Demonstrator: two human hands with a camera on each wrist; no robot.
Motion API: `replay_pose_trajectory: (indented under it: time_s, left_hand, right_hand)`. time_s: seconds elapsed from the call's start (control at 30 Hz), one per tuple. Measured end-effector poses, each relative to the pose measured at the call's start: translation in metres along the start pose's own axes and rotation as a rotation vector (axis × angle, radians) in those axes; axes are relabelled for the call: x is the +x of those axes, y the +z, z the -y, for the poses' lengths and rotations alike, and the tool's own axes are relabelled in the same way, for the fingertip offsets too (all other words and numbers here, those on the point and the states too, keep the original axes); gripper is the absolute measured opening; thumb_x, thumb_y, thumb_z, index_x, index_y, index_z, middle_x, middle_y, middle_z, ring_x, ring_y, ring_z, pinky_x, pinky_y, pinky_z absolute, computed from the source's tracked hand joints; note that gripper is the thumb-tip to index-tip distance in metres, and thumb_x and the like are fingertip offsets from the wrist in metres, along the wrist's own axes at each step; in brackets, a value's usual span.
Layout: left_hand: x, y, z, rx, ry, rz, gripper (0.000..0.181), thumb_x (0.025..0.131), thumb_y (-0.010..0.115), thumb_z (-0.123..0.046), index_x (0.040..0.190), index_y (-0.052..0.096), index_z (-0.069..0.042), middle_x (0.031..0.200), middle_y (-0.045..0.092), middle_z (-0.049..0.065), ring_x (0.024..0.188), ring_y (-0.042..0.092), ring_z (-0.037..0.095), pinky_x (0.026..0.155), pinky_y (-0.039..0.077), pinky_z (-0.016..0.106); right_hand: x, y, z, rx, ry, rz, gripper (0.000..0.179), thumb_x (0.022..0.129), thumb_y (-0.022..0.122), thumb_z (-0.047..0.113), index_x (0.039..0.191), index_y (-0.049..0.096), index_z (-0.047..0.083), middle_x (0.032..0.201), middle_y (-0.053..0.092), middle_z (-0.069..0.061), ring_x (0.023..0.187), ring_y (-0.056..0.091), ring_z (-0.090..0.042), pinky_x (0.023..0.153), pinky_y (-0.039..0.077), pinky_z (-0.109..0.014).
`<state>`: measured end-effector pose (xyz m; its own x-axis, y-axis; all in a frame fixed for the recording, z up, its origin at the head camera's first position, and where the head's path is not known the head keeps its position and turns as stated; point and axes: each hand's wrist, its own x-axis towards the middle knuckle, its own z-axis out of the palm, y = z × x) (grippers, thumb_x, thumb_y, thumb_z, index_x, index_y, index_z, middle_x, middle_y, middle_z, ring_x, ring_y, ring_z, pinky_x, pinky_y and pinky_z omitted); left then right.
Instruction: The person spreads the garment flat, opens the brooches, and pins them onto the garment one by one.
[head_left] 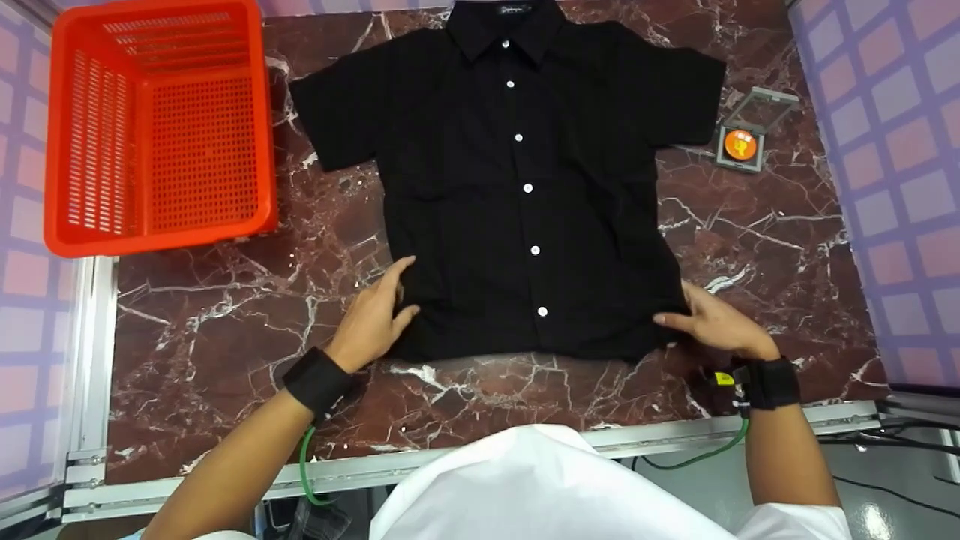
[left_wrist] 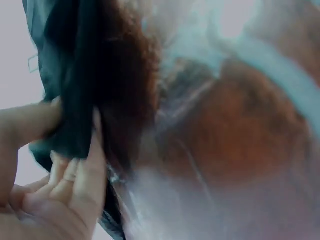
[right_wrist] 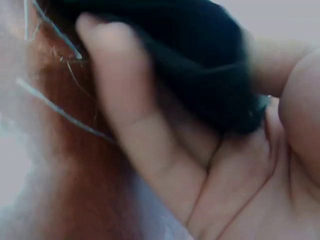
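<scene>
A black short-sleeved shirt (head_left: 465, 232) with white buttons lies front up, its collar at the far side and its hem nearest the person. At the hem's left corner the left hand (head_left: 371, 319) grips the cloth. The left wrist view shows that fabric (left_wrist: 75, 120) between thumb and fingers. On the opposite side, the right hand (head_left: 716, 321) holds the lower right edge, thumb on top. Its other fingers (right_wrist: 155, 150) pass under the dark cloth (right_wrist: 200, 75) in the right wrist view.
A red plastic basket (head_left: 266, 150) stands at the back left of the marbled table (head_left: 225, 337). Right of the shirt's sleeve lies an open clear-lidded case (head_left: 757, 161) with an orange disc (head_left: 740, 145). Checked panels (head_left: 900, 225) flank both sides.
</scene>
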<state>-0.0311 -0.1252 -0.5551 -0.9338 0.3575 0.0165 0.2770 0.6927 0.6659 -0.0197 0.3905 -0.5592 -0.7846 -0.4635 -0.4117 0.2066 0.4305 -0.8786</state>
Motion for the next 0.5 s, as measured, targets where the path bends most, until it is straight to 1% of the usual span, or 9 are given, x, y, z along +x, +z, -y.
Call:
replay_pose_trajectory:
  time_s: [0.07,0.13,0.2,0.3,0.37,0.43,0.5]
  left_hand:
    - [0.002,0.002,0.002,-0.042,0.013,-0.023,0.066,0.091,0.071,0.001,0.149,0.042,-0.004,0.114,0.064,0.019,0.096,0.063,0.035,0.084,0.051,0.048]
    - [0.004,0.003,0.004,-0.060,0.009,-0.037,0.061,0.093,0.067,0.002,0.149,0.043,-0.005,0.131,0.059,0.022,0.113,0.061,0.039,0.096,0.048,0.050]
    - [0.005,0.005,0.007,-0.065,-0.012,-0.042,0.060,0.094,0.065,0.002,0.149,0.044,-0.006,0.141,0.054,0.021,0.123,0.056,0.039,0.102,0.045,0.051]
    - [0.005,0.003,0.009,-0.090,-0.055,-0.030,0.061,0.094,0.065,0.002,0.149,0.043,-0.008,0.132,0.058,0.022,0.118,0.059,0.038,0.099,0.046,0.052]
    - [0.005,-0.001,0.009,-0.133,-0.092,-0.011,0.062,0.094,0.065,0.003,0.150,0.042,-0.008,0.127,0.060,0.023,0.115,0.059,0.037,0.097,0.046,0.052]
    - [0.005,-0.008,0.009,-0.211,-0.143,0.010,0.062,0.094,0.065,0.003,0.150,0.042,-0.009,0.123,0.062,0.024,0.115,0.060,0.036,0.099,0.045,0.052]
    - [0.006,-0.014,0.008,-0.316,-0.189,0.029,0.062,0.094,0.063,0.005,0.150,0.040,-0.009,0.131,0.057,0.024,0.118,0.059,0.036,0.100,0.045,0.052]
  right_hand:
    - [0.004,0.000,0.001,0.007,-0.002,-0.019,0.046,0.100,0.062,0.013,0.139,0.043,-0.003,0.105,0.066,-0.019,0.079,0.068,-0.021,0.069,0.057,-0.030]
    - [0.008,0.000,0.003,0.039,-0.006,-0.029,0.043,0.101,0.060,0.012,0.138,0.043,-0.003,0.096,0.064,-0.021,0.068,0.067,-0.023,0.060,0.057,-0.033]
    - [0.013,0.000,0.004,0.063,-0.011,-0.037,0.046,0.101,0.060,0.012,0.141,0.041,0.000,0.091,0.063,-0.020,0.063,0.065,-0.023,0.056,0.056,-0.034]
    - [0.016,-0.001,0.004,0.131,-0.005,-0.007,0.049,0.101,0.060,0.012,0.144,0.038,0.003,0.087,0.061,-0.018,0.059,0.062,-0.020,0.053,0.053,-0.031]
    - [0.014,-0.002,0.004,0.187,-0.001,0.030,0.052,0.101,0.060,0.011,0.146,0.035,0.005,0.084,0.058,-0.015,0.055,0.056,-0.016,0.050,0.049,-0.030]
    - [0.011,-0.005,0.004,0.251,0.004,0.072,0.052,0.102,0.058,0.010,0.147,0.033,0.003,0.084,0.056,-0.013,0.052,0.051,-0.014,0.047,0.045,-0.029]
    - [0.009,-0.008,0.003,0.294,0.005,0.088,0.047,0.103,0.056,0.009,0.144,0.035,-0.001,0.083,0.056,-0.011,0.049,0.048,-0.013,0.045,0.042,-0.029]
